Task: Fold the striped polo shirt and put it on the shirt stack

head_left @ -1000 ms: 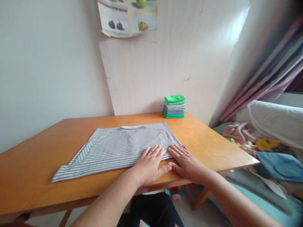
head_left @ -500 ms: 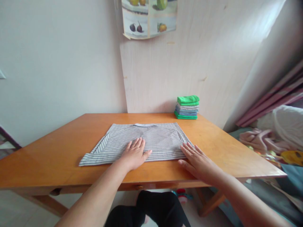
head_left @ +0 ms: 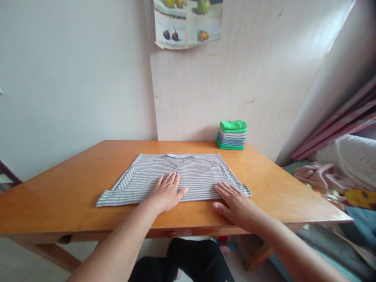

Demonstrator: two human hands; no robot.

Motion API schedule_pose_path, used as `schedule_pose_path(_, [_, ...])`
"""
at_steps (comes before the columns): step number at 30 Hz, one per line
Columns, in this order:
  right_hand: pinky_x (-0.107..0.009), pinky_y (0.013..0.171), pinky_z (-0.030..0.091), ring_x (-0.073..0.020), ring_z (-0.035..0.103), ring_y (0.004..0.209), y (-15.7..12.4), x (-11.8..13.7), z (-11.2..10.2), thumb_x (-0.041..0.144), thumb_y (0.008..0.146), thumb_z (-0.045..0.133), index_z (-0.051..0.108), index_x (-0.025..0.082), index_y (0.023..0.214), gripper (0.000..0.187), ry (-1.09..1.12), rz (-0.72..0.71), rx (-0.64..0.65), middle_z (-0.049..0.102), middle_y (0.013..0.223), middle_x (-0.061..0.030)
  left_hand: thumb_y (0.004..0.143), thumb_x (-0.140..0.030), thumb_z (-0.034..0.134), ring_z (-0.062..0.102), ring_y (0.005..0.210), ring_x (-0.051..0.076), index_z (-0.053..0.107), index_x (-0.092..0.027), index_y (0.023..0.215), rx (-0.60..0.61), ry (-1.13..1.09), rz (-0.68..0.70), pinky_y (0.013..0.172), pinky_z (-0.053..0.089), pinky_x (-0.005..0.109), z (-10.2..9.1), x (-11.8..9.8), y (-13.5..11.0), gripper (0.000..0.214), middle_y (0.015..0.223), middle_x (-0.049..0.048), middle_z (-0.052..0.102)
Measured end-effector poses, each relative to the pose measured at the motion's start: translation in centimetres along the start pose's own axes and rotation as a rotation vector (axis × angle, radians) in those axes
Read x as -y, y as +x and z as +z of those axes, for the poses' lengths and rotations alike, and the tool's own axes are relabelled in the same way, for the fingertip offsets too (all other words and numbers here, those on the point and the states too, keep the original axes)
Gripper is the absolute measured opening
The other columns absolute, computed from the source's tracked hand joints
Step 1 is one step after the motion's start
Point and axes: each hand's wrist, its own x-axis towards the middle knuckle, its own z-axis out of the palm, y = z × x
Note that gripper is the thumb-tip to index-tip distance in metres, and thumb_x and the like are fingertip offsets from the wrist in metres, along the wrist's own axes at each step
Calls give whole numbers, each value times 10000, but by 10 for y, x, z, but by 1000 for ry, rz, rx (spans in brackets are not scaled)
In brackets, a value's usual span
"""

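A grey-and-white striped shirt lies flat on the wooden table, its neckline at the far edge and its sides folded inward. My left hand rests flat near the middle of its front edge, fingers spread and pointing away from me. Farther right, my right hand is laid palm-down, fingertips on the cloth and thumb and palm over the bare wood. Both hands are open and grip nothing. A striped corner sticks out to the right past my right hand.
At the table's back right stands a stack of folded cloths, green, white and blue. The wooden table meets the wall behind. A fruit picture hangs above. To the right are a pink blanket and a curtain.
My right hand has slid left along the shirt's front edge, uncovering the striped corner at the right. My left hand stays in place on the cloth.
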Motion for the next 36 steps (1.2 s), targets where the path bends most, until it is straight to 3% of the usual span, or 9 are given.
schedule_pose_path(6, [-509,1207,177,-289,206,1479,16,37,3,619,969,360,337,141,1528,736,36,-139,25,292,1577,-149,920,-713,76,90,1511,255,194,-95,1561,6,7,-16,1202,76,495,0,1,0,898,1624,101,108])
schedule_pose_path(9, [-500,1209,170,-278,228,1474,19,41,4,605,978,347,346,148,1525,713,41,-148,73,318,1571,-141,927,-704,104,92,1510,257,213,-97,1558,-5,25,-14,1202,83,493,3,3,1,881,1624,100,117])
schedule_pose_path(21, [-539,1187,216,-273,244,1467,-15,-39,2,579,993,332,378,171,1509,659,-24,80,-47,340,1558,-142,929,-701,102,90,1510,268,230,-133,1558,-25,15,4,1193,83,498,5,4,2,858,1621,106,148])
schedule_pose_path(26, [-582,1170,218,-287,266,1458,-17,-55,2,590,993,320,394,177,1498,657,-64,115,-3,386,1537,-144,925,-707,96,84,1510,272,218,-116,1559,-16,-11,-2,1196,76,493,3,2,1,875,1624,111,135])
schedule_pose_path(31, [-542,1171,265,-292,287,1451,1,-21,-4,589,987,341,411,134,1487,679,-17,63,-92,377,1537,-169,924,-710,88,77,1511,264,213,-126,1561,-11,-22,-2,1198,70,484,2,1,0,873,1626,108,130])
schedule_pose_path(36, [-483,1188,269,-283,260,1463,20,30,4,570,986,364,376,119,1508,690,66,-127,-40,326,1565,-151,916,-724,69,86,1511,250,209,-116,1560,-20,-28,-3,1202,76,482,3,1,0,896,1628,104,119])
